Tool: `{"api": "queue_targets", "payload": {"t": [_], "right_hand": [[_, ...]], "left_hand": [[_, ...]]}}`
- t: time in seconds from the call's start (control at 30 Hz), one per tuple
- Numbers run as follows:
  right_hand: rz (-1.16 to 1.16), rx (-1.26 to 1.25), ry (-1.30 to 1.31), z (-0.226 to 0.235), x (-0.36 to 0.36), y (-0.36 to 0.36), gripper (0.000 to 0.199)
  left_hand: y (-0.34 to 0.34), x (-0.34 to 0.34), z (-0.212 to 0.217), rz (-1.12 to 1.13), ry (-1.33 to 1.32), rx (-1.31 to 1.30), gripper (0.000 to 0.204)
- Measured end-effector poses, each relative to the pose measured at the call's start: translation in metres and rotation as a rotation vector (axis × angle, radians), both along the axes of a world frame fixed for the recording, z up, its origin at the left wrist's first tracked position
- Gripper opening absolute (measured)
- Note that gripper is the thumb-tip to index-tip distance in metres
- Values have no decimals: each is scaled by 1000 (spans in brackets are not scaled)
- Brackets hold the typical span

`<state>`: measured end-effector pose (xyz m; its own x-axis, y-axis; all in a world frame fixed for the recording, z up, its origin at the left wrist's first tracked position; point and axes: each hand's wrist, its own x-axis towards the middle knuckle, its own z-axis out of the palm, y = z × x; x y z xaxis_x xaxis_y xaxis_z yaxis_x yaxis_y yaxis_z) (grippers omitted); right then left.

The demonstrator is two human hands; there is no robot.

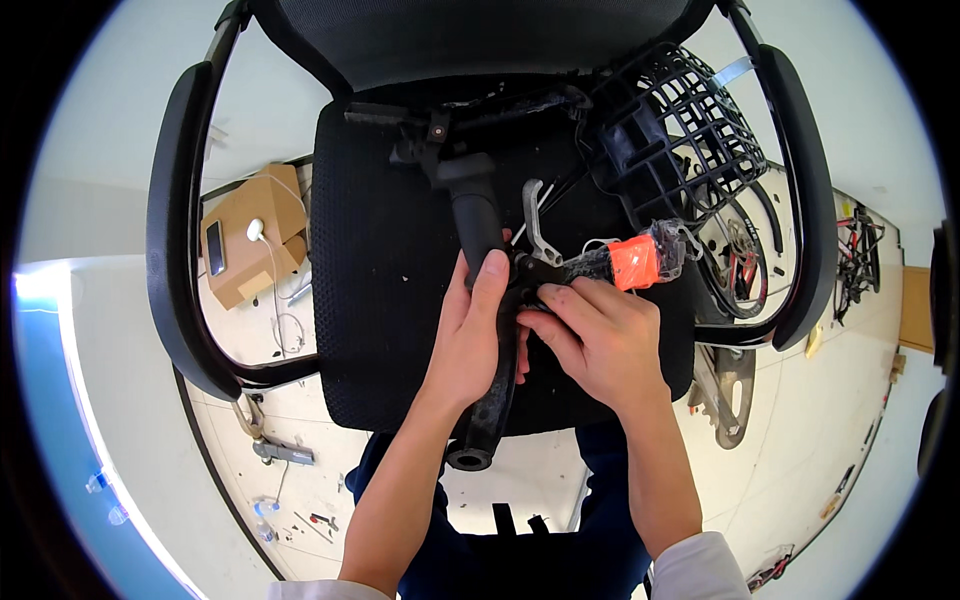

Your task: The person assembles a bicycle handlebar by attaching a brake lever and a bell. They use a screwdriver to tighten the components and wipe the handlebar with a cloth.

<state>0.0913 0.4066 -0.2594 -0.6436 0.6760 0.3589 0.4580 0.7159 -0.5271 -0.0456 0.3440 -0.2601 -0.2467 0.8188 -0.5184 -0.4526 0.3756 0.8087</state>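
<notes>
A long black tube, seemingly a bicycle handlebar (487, 420), lies over an office chair's seat, its hollow end toward me. My left hand (470, 335) is wrapped round its middle, the thumb lying along the top. Beside it, my right hand (605, 335) is closed, thumb and fingers pinched against a small black clamp (538, 272) on the tube. What sits between those fingertips is hidden. Just beyond rises a silver brake lever (538, 222). Past my right knuckles is an orange piece (635, 262) in clear plastic wrap. The bar's far end carries a thick black fitting (468, 170).
Black armrests (180, 240) flank the seat (370, 300). A black basket (690, 130) rests at the seat's far right. On the floor left are a cardboard box (250, 265) with a phone (215, 248) and a cable; a bicycle wheel (740, 250) lies beyond the right armrest.
</notes>
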Motion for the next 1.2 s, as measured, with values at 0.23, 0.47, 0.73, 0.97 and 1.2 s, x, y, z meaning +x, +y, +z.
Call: {"api": "queue_targets", "payload": {"t": [0.23, 0.47, 0.73, 0.97, 1.2], "right_hand": [[4, -83, 128, -17, -5, -20, 11], [-151, -682, 304, -15, -20, -46, 16], [-207, -1209, 559, -9, -32, -41, 28], [4, -1198, 521, 4, -19, -31, 25], [-30, -729, 379, -6, -19, -38, 25]], "left_hand": [[-14, 8, -10, 140, 56, 124, 37], [-17, 10, -20, 220, 375, 196, 36], [-9, 11, -18, 384, 373, 114, 40], [-16, -10, -27, 268, 8, 321, 48], [-16, -5, -19, 365, 291, 409, 51]]}}
